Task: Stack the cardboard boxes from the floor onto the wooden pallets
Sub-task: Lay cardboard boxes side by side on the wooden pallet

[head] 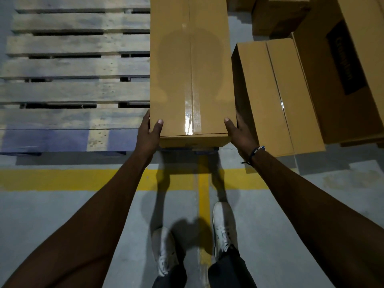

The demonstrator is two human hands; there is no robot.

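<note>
Both hands are grasping the near end of a long taped cardboard box (pixel 192 69). Left hand (pixel 148 136) is wrapping its grip round the box's near left corner, thumb lying on top, fingers down the side. Right hand (pixel 241 135) is mirroring this at the near right corner, thumb on top; a dark wristband (pixel 254 154) is sitting on that wrist.

The box is lying lengthwise, running toward 12 o'clock, along the right edge of the wooden pallet (pixel 74 90), which is spreading out to 9 and 10 o'clock. Whether the box is resting fully on the boards cannot be told.

At 2 o'clock a second box (pixel 276 96) is lying just beside the held one. Larger boxes (pixel 340 69) are sitting beyond it toward 1 o'clock.

White shoes (pixel 223 227) are standing at 6 o'clock on grey floor (pixel 52 215), with yellow line (pixel 72 179) crossing between shoes and pallet.
</note>
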